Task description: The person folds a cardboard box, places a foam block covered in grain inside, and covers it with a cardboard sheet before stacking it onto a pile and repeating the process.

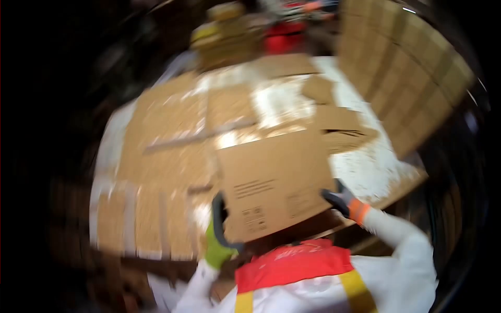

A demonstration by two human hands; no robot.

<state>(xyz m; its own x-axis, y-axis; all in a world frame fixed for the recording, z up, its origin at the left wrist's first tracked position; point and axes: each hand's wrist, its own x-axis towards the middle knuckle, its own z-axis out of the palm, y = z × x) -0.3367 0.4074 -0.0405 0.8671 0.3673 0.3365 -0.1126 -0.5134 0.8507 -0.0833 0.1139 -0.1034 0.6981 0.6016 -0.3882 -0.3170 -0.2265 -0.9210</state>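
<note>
A brown cardboard box [271,177] with dark printing on its face is held up in front of my body, slightly tilted. My left hand [222,229], in a grey and lime-green glove, grips its lower left edge. At its right edge, my right hand [342,200] clasps the cardboard in a grey glove with an orange cuff. The fingertips of both hands are partly hidden or blurred. Behind the box spreads a light-coloured table [360,172] bearing several cardboard pieces.
Flat cardboard pieces with pale tape strips [177,138] cover the table's left side. A folded cardboard piece [342,125] lies right of centre. A tall stack of cardboard [404,68] stands at the right. Beyond the table are boxes [224,41] and a red object [284,37].
</note>
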